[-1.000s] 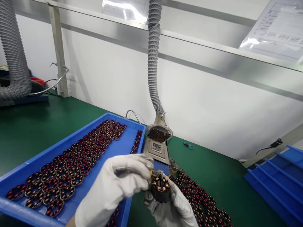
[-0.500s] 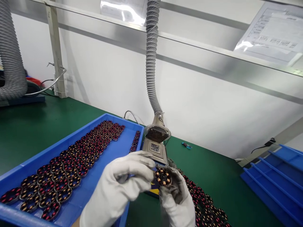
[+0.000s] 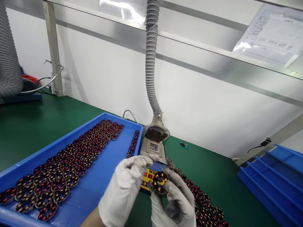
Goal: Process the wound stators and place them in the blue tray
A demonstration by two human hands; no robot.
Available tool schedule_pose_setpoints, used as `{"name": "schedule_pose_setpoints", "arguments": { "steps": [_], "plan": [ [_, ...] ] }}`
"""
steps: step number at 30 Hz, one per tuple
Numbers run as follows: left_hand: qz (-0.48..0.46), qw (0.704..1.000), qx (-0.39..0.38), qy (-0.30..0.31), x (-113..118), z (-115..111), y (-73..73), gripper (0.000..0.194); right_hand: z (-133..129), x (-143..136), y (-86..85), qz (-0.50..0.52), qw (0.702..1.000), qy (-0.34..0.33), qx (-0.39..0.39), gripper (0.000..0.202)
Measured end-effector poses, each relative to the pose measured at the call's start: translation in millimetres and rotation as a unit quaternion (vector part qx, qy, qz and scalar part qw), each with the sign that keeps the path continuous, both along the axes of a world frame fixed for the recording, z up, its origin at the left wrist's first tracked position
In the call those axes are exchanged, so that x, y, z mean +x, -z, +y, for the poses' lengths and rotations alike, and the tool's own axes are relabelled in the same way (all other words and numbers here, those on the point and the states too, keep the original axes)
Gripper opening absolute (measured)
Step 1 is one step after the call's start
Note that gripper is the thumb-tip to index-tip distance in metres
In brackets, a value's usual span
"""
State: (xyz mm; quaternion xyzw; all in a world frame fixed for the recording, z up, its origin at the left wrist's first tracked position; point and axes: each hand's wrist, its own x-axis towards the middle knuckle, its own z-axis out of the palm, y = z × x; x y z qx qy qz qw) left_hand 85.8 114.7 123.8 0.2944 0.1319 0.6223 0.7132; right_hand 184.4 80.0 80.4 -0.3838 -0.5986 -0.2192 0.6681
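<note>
In a white glove, my right hand grips a motor stator, a small dark ring with copper windings, between thumb and fingers. The stator is tilted, its open face toward me. My left hand, gloved too, is up and to the left of it, apart from the ring. Its fingertips are pinched together; whatever they hold, if anything, is too small to make out. Just behind both hands stands a soldering pot with a metal top plate and a yellow front panel with red digits, partly hidden by the hands.
Left of me, a blue tray carries rows of stators. More stators lie heaped on the green table at right. An exhaust hood on a ribbed hose hangs over the pot. Blue-handled cutters and blue racks are farther off.
My left fingers have drawn away from the stator, up and slightly left, and are now pinched. My right hand has moved a little down and left, turning the stator.
</note>
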Motion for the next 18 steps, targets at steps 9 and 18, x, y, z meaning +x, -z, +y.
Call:
{"name": "schedule_pose_setpoints", "arguments": {
  "steps": [9, 18],
  "plan": [
    [0.239, 0.97, -0.042, 0.031, -7, -7, -16.2, 0.008, 0, -11, -1.9, 0.05, 0.999, 0.018, 0.001, 0.036],
    [0.193, 0.98, -0.015, 0.05, -12, -6, -16.6, 0.028, -6, -13, 1.5, 0.094, 0.993, -0.036, -0.056, 0.041]
  ]
}}
